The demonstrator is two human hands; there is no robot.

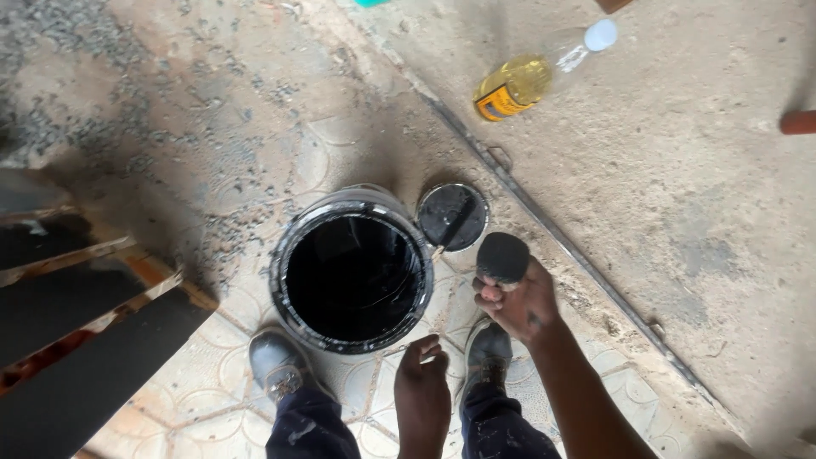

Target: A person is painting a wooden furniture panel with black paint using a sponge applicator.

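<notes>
While the open bucket (pixel 353 270) of black paint stands on the patterned floor (pixel 212 374) between the person's two shoes, the right hand (pixel 518 304) holds a small round black pad or sponge (pixel 502 257), its fingers curled and pinching it from below, just to the right of the bucket's rim. The left hand (pixel 422 387) hangs lower, near the front edge of the bucket, with its fingers loosely bent and holding nothing that I can see; it does not quite touch the rim. The round lid (pixel 452 217) lies flat on the floor, touching or nearly touching the bucket's far right side, its inner face black.

To my eye the work is at the loading stage: the pad sits beside the paint and not in it. Dipping it would call for a short reach leftward over the rim, shallow enough to wet only the face of the pad, and a steady bucket.

How full the bucket is I cannot tell; the surface is a plain black disc with faint reflections. Whether the pad is already wet is also unclear. A plastic bottle (pixel 531 75) of yellow liquid lies on the concrete well beyond. At the left, rusty painted metal bars (pixel 93 297) are cut off by the frame, as is a reddish rod (pixel 799 121) at the right edge.
</notes>
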